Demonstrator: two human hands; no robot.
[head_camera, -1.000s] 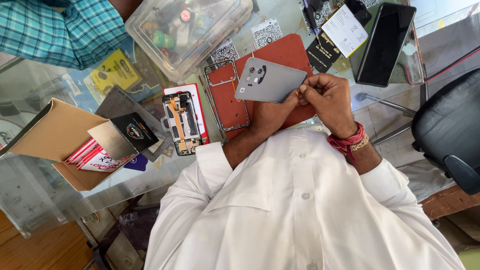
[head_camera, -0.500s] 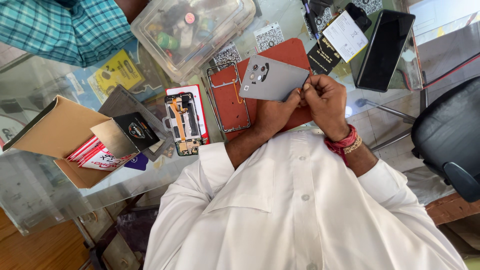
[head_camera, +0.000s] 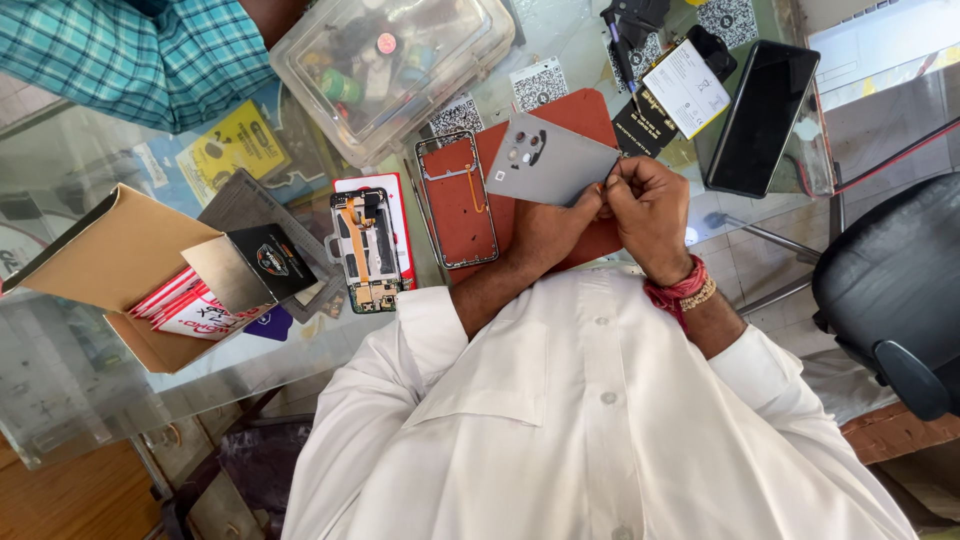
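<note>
We pinch the grey back cover (head_camera: 548, 160) with left hand (head_camera: 545, 228) and right hand (head_camera: 650, 212); open brown carton (head_camera: 105, 265) at nine o'clock.

Cardboard box (head_camera: 95, 265), plastic container (head_camera: 395, 65) (lidded) — dark phone (head_camera: 762, 115).

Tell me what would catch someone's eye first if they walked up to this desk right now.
Probably the grey phone back cover, held up at mid-desk over a red mat, with the left hand and right hand pinching its lower right edge. Just left of it lies an opened phone with its insides showing. Further left sits an open cardboard box, with a clear plastic parts box above.
</note>
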